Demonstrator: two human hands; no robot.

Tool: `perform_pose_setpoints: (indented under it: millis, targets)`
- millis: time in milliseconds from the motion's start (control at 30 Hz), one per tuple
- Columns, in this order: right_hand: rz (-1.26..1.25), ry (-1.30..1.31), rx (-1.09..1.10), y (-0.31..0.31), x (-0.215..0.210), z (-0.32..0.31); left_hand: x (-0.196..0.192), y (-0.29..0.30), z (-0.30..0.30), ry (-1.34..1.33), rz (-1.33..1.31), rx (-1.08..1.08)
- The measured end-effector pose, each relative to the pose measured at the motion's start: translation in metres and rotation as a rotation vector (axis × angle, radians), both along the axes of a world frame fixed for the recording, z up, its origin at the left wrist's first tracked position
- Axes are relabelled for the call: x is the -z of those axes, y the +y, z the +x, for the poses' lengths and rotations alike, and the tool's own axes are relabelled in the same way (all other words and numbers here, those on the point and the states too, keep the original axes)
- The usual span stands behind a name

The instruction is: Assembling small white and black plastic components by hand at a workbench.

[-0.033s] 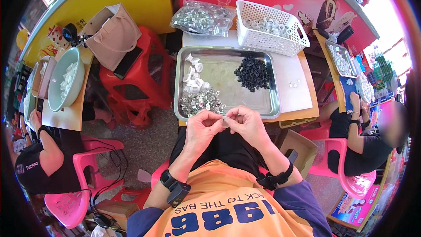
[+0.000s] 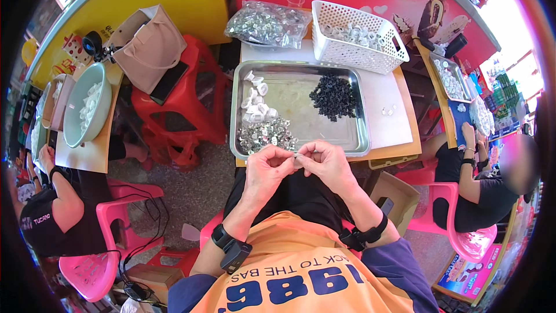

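My left hand (image 2: 269,168) and my right hand (image 2: 323,165) meet at the near edge of a metal tray (image 2: 301,124). Thumbs and fingertips of both are pinched together around a small pale piece (image 2: 297,161), mostly hidden by the fingers. Just beyond my left hand, a heap of small shiny metal parts (image 2: 267,134) lies in the tray's near left corner. White plastic parts (image 2: 255,101) are piled behind it. Across the tray, toward the far right, sits a heap of small black parts (image 2: 334,97).
Behind the tray are a clear bag of small parts (image 2: 267,23) and a white perforated basket (image 2: 359,55). A few white pieces (image 2: 389,110) lie on the table at right. Red stools (image 2: 179,98) stand left. People sit at side tables, one with a green basin (image 2: 104,116).
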State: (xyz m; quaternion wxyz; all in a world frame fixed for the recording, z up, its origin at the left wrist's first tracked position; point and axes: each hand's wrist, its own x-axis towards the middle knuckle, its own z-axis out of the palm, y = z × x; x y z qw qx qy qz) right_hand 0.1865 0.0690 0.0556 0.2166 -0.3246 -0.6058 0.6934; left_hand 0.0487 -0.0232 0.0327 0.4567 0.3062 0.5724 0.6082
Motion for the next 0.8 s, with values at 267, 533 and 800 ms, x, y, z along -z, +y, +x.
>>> perform_pose_setpoints:
  millis: [267, 533, 800]
  targets:
    - [0.04, -0.047, -0.006, 0.001, -0.001, 0.003, 0.004, -0.002, -0.003, -0.093, 0.041, 0.032]
    - [0.209, -0.128, 0.016, -0.004, 0.004, 0.001, 0.008, -0.003, 0.006, 0.146, 0.001, -0.044]
    - [0.279, -0.109, 0.038, -0.006, 0.014, 0.0, 0.01, -0.003, 0.009, 0.285, -0.007, -0.097]
